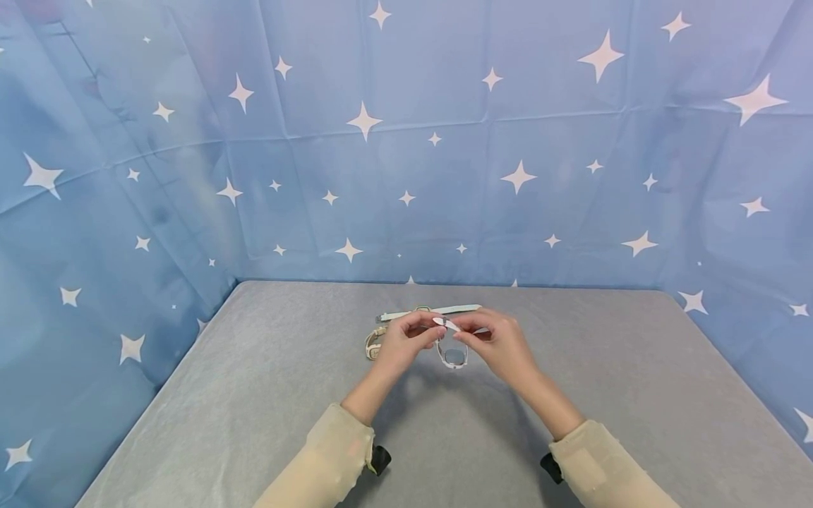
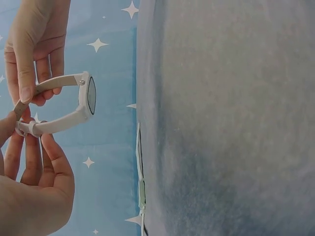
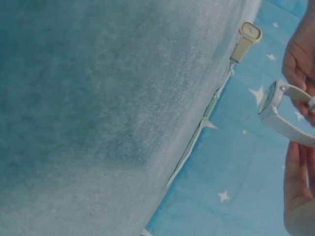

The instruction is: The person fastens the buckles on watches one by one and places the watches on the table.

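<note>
A white wristwatch (image 1: 454, 360) hangs in the air between the two hands, its round case lowest and its strap ends brought together above. The left hand (image 1: 404, 341) pinches the strap end with the buckle and keeper loops (image 2: 32, 129). In the left wrist view the right hand (image 2: 42, 42) pinches the other strap end, whose beige inner side shows. The right wrist view shows the case (image 3: 268, 101) from the side and both hands cut off at the frame edge. How far the strap end sits in the buckle is hard to tell.
Behind the left hand, a cream watch (image 1: 373, 344) stands on the grey tabletop (image 1: 305, 395). Beyond the hands lies a pale green watch (image 1: 460, 308), stretched out flat. A blue curtain with white stars (image 1: 406, 162) encloses the back and sides.
</note>
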Demonstrator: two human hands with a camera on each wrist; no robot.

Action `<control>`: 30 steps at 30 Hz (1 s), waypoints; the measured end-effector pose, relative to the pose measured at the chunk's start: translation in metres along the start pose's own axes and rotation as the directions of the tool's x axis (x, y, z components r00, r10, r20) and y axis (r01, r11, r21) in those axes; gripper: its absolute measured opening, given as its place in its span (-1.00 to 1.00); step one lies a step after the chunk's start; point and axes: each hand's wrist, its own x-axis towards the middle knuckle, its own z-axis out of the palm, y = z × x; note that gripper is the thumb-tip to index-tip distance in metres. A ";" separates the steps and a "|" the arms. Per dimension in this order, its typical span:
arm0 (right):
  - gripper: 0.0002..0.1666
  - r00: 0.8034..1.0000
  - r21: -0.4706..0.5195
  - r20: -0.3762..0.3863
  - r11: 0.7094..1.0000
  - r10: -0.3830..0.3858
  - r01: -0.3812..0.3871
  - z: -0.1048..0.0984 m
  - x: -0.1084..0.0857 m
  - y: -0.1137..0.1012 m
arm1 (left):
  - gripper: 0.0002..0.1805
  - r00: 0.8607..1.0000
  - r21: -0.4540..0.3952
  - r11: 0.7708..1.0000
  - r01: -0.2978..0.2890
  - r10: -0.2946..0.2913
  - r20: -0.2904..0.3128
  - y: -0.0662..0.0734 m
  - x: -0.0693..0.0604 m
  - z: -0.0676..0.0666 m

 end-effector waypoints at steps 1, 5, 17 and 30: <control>-0.74 1.000 -0.002 -0.002 1.000 -0.005 0.005 0.000 0.000 0.000 | -0.73 1.000 0.004 1.000 -0.003 0.003 0.001 0.000 0.000 0.000; -0.72 1.000 0.001 -0.018 1.000 0.019 -0.019 0.001 0.001 0.000 | -0.74 1.000 0.025 1.000 -0.012 0.012 -0.006 -0.001 0.001 0.000; -0.83 1.000 0.022 0.012 1.000 0.023 -0.023 0.003 0.001 -0.004 | -0.76 0.995 0.065 0.996 -0.056 0.050 0.081 -0.004 0.001 0.000; -0.71 0.999 0.009 0.005 0.999 0.037 -0.037 0.003 0.001 -0.001 | -0.74 0.999 -0.044 0.999 -0.006 0.008 0.044 -0.002 0.000 0.001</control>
